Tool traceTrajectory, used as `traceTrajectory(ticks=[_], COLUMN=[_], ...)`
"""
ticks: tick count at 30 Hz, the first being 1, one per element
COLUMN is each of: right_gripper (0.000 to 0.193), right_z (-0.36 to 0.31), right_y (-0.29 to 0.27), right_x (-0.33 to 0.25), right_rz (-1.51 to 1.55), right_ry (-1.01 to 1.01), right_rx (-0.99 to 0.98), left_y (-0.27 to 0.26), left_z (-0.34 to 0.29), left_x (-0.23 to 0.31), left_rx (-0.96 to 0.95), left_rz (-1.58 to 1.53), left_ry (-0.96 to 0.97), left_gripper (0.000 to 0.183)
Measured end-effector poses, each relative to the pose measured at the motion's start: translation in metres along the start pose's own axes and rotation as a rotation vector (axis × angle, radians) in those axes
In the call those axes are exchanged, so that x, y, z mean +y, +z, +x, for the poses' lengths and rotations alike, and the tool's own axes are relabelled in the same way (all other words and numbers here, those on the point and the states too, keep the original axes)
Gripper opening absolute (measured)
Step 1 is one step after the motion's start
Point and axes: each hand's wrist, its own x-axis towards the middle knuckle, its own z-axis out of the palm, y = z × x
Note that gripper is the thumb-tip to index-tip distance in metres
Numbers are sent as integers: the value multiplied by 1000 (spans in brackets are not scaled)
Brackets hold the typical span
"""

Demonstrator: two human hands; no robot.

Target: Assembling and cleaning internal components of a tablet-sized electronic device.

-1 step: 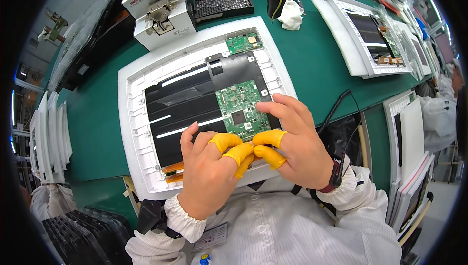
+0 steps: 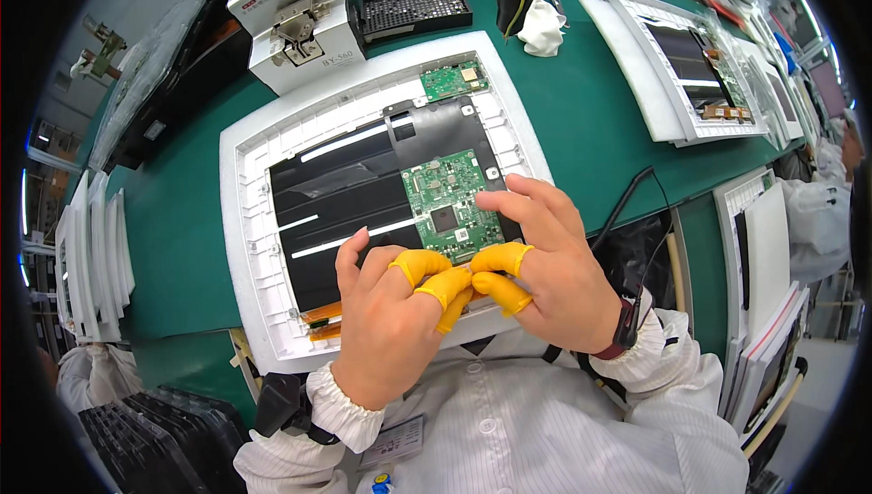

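Note:
A white plastic frame [image 2: 259, 262] lies in front of me, with a black panel [image 2: 341, 190] inside it. On the panel's right part sits a green circuit board [image 2: 468, 190]; a smaller green board [image 2: 445, 83] is at the frame's upper edge. My left hand [image 2: 392, 303] and my right hand [image 2: 549, 258] meet at the larger board's near edge, yellow finger cots on their thumbs and forefingers. Both pinch closed there; whatever is between the fingertips is hidden. Another right fingertip touches the board's right side. Orange flex strips [image 2: 324, 321] show beside my left hand.
White foam [image 2: 234, 222] lies under the frame on the green table [image 2: 173, 249]. A white machine [image 2: 300, 22] stands behind, beside a black tray [image 2: 415, 8]. Another frame with a panel [image 2: 695, 67] is at far right. Stacked black trays [image 2: 163, 439] stand at lower left.

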Motion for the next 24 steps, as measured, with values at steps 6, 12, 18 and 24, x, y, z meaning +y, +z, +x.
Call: traceTrajectory(ticks=[6, 12, 18, 24], right_gripper=[12, 13, 12, 22], right_z=[-5, 1, 3, 3], right_y=[3, -2, 2, 4], right_x=[3, -8, 1, 2], right_rz=[3, -48, -47, -59], right_ry=[-23, 0, -10, -2], right_rx=[-70, -185, -152, -32], left_y=[1, -4, 0, 2], left_z=[-4, -9, -7, -4], left_x=[-3, -5, -2, -8], left_rx=[21, 7, 85, 62], left_rz=[28, 80, 65, 78], left_ry=[56, 115, 141, 105], left_gripper=[20, 15, 6, 10])
